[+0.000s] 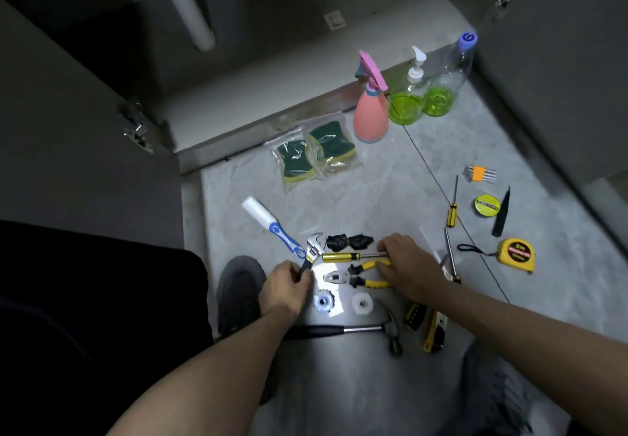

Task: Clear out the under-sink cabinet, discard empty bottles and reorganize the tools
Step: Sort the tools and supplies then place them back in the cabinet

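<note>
With cabinet emptied, left hand is gripping wrench, right hand pinching pliers; bottles awaiting discard.

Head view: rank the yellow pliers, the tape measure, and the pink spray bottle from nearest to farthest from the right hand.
1. Yellow pliers: under the right hand, its fingers on the handles.
2. Tape measure: on the floor out to the hand's right.
3. Pink spray bottle: far ahead, by the cabinet edge.

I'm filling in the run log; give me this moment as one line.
stage: sorting tools on floor | left hand: grips adjustable wrench | right hand: on yellow pliers handles | cabinet emptied
</note>
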Demonstrator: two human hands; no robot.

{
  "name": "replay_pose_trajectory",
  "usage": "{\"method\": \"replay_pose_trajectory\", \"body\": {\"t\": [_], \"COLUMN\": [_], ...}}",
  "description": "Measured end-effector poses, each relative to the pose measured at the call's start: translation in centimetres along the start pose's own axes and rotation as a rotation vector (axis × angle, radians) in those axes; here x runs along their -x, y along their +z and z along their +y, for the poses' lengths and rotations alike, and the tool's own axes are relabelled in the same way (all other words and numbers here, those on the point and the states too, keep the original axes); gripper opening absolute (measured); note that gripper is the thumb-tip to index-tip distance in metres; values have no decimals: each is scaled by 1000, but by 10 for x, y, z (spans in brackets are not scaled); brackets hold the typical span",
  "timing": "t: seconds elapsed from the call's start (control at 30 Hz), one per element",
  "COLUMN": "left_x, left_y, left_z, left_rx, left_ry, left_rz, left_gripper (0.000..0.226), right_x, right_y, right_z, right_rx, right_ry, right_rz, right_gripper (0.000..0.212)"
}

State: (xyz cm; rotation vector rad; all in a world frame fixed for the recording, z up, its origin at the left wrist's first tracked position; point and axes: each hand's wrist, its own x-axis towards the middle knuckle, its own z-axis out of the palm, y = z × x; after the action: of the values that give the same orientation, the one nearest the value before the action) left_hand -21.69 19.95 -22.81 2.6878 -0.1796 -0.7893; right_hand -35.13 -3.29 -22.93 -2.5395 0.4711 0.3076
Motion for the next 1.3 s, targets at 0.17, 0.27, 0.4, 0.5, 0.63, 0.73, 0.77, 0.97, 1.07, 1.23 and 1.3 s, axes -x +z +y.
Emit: {"method": "replay_pose_trajectory", "body": {"t": [0.17, 0.27, 0.4, 0.5, 0.63, 0.73, 0.77, 0.97, 1.07, 1.23, 1.3], "left_x": [35, 45, 43, 40, 37, 42, 46, 71, 80, 82, 88], "left_y": [13, 19, 26, 27, 24, 22, 22, 29, 35, 30, 23], "left_z": [-10, -3, 3, 6, 9, 6, 4, -23, -30, -25, -25], "left_rx": [1, -31, -85, -107, -105, -27, 4, -87, -355, -474, -469], "left_ry": [156, 201, 215, 222, 233, 175, 147, 107, 222, 302, 373], "left_rz": [-51, -135, -170, -204, -216, -205, -192, -158, -166, -291, -399], "left_gripper": [34, 46, 37, 34, 36, 55, 60, 49, 29, 22, 23], "right_x": [18, 19, 20, 22, 29, 37, 40, 60, 70, 84, 85], "right_y": [3, 7, 18, 17, 10, 5, 2, -14, -16, -12, -13], "right_z": [7, -2, -15, -13, -2, 8, 11, 19, 23, 31, 32], "right_rx": [301, 420, 408, 372, 369, 321, 300, 280, 294, 275, 265], "right_ry": [-107, -82, 36, 13, -50, 5, 40, 172, 197, 223, 228], "right_rz": [-150, -173, -163, -165, -155, -230, -256, -385, -380, -348, -336], "right_gripper": [57, 61, 58, 61, 64, 62, 62, 58, 58, 64, 65]}}
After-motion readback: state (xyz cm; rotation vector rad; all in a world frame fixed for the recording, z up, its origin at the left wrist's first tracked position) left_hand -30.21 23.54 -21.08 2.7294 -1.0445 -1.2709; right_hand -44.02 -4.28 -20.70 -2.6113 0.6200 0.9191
